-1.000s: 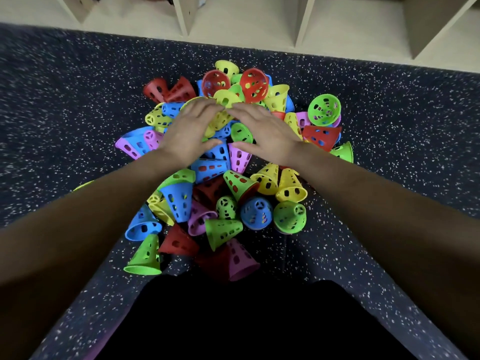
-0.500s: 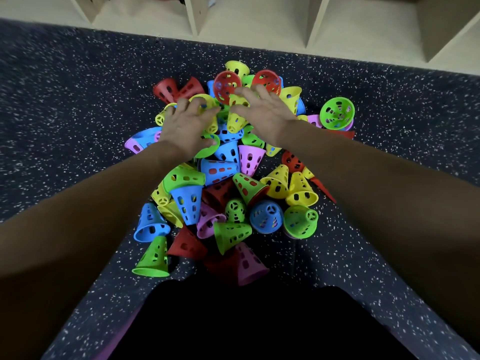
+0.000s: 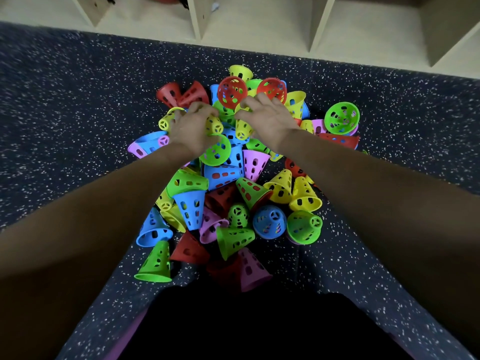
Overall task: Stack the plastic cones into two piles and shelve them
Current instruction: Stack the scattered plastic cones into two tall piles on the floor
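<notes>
- The left hand (image 3: 191, 131) has its fingers (image 3: 198, 107) curled down round a yellow cone (image 3: 214, 125), whose small end sticks out beside the thumb.
- The right hand (image 3: 268, 119) pinches the rim of a second yellow cone (image 3: 242, 129) between thumb and curled fingers (image 3: 259, 100); the cone hangs below the thumb.
- Just beyond both sets of fingers, two red cones (image 3: 232, 92) lie with their open mouths turned up.
- Under the left wrist, touching it, a green cone (image 3: 216, 152) lies on its side. To the right of the right fingers, another green one (image 3: 341, 118) shows its open mouth.
- All around and nearer than the fingers, the heap of plastic cones (image 3: 233, 198) lies loose and jumbled: blue, yellow, pink, red and green.
- The heap rests on the dark speckled floor (image 3: 78, 113).
- Well beyond the fingers stands a pale wooden shelf unit (image 3: 259, 24) with upright dividers.
</notes>
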